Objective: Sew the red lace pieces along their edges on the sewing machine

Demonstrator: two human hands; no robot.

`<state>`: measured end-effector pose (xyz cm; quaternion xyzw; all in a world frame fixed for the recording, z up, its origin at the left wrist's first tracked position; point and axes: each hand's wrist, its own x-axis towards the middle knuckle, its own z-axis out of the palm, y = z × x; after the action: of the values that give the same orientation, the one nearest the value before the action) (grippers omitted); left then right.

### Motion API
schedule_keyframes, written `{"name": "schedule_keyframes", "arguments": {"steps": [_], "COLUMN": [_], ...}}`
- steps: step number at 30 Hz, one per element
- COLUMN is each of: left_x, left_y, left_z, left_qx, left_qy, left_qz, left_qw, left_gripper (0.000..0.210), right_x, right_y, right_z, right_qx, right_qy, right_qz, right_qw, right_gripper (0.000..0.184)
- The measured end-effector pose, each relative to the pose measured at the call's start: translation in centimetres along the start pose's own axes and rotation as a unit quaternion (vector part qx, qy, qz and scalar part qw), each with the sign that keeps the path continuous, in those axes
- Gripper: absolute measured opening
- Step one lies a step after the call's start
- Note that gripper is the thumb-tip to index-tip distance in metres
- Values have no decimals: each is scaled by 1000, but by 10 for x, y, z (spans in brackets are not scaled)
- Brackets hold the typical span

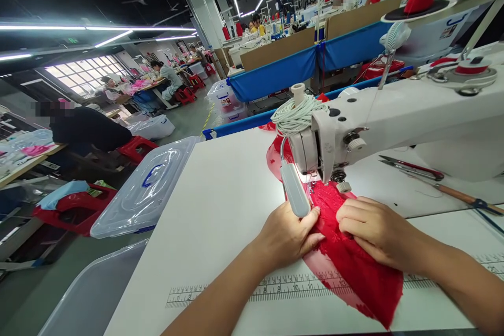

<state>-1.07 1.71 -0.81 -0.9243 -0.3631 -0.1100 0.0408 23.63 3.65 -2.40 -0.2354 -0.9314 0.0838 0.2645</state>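
A piece of red lace fabric (354, 268) with a sheer edge runs under the needle area of a white sewing machine (394, 121) and down over the table front. At its left edge my left hand (287, 233) pinches the cloth, some of its fingers hidden behind the small grey lamp (295, 189). My right hand (378, 228) has its fingers curled on the right side of the same cloth, gripping a fold. Both hands are just in front of the presser foot (311, 186). More sheer red cloth (275, 157) lies behind the needle.
Thread snips (413, 168) and a wooden-handled tool (464, 194) lie right of the machine. A printed ruler (291, 289) crosses the white tabletop (197, 220). A lidded clear plastic bin (145, 184) stands left of the table. Other people sit at workstations farther off.
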Motion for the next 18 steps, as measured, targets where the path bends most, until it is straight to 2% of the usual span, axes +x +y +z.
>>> {"name": "schedule_keyframes", "arguments": {"steps": [4,8,12,18], "left_x": [-1,-1,-1,-2], "left_y": [2,5,8,8], "left_z": [-1,-4,-4,-3], "left_qx": [-1,5,23,38], "left_qy": [15,29,41,38], "left_qz": [0,6,9,4], "left_qw": [1000,1000,999,999], "left_gripper": [69,82,91,94], "right_x": [2,4,5,5], "right_y": [-2,-2,-3,-4], "right_z": [2,5,2,0], "right_qx": [-15,-94,-165,-168], "right_qy": [23,72,63,60], "right_qz": [6,-4,-8,-10], "right_qw": [1000,993,984,984], "right_gripper": [32,40,36,33]}}
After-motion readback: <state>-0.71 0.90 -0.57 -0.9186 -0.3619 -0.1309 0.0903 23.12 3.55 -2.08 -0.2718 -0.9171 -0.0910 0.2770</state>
